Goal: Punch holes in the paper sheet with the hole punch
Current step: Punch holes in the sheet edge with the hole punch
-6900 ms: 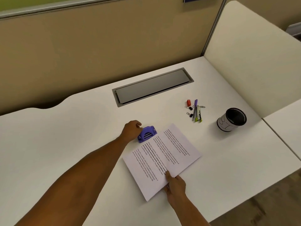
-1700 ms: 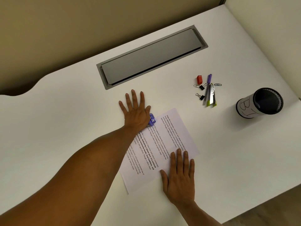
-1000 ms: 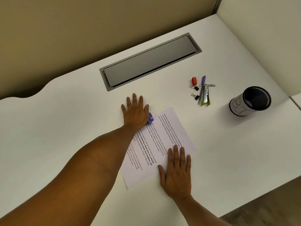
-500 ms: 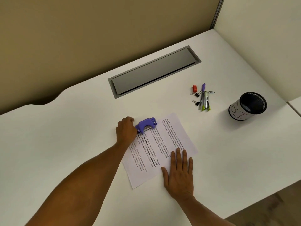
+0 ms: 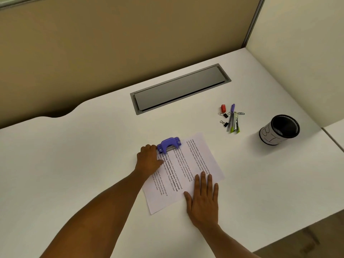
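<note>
A printed paper sheet (image 5: pixel 188 164) lies at an angle on the white desk (image 5: pixel 74 164). A purple hole punch (image 5: pixel 169 144) sits over the sheet's far left edge, its lever up. My left hand (image 5: pixel 148 159) is curled against the punch's left end, thumb resting on the sheet. My right hand (image 5: pixel 203 200) lies flat with fingers spread, pressing on the sheet's near right corner and holding nothing.
A grey cable hatch (image 5: pixel 180 88) is set into the desk behind the punch. Pens, binder clips and a red eraser (image 5: pixel 230 118) lie to the right, and a black mesh cup (image 5: pixel 280 130) stands beyond them. Partition walls close the back and right.
A second ago my left palm pressed flat on the punch. It has since come off and curled at the punch's left end, and the lever is up. My right hand stays on the sheet.
</note>
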The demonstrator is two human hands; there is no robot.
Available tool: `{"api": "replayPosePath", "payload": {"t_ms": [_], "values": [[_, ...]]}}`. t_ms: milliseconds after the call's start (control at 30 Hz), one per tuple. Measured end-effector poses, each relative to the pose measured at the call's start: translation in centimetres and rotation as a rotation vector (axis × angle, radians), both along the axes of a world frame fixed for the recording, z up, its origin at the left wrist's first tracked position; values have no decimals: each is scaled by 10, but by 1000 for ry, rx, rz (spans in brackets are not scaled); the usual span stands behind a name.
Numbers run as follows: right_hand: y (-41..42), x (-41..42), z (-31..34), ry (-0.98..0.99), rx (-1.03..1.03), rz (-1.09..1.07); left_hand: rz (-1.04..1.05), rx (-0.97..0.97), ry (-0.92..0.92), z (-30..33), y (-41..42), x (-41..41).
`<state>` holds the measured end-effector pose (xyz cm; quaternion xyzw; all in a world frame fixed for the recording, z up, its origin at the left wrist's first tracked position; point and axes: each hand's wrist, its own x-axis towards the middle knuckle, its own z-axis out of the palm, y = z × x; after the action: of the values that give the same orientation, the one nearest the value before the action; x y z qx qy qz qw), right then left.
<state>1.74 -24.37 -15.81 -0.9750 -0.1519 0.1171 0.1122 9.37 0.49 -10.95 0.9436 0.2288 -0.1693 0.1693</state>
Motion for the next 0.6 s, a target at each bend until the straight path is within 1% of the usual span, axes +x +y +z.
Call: {"api": "replayPosePath", "payload": {"t_ms": [200, 300, 500, 600], "values": [[-1, 0, -4, -4, -5, -3, 19, -10, 56, 0, 1, 6], [-4, 0, -4, -7, -16, 11, 52, -49, 38, -1, 0, 6], [-11, -7, -4, -13, -24, 14, 88, -56, 12, -2, -6, -2], [-16, -15, -4, -15, -23, 19, 118, -111, 0, -1, -9, -7]]}}
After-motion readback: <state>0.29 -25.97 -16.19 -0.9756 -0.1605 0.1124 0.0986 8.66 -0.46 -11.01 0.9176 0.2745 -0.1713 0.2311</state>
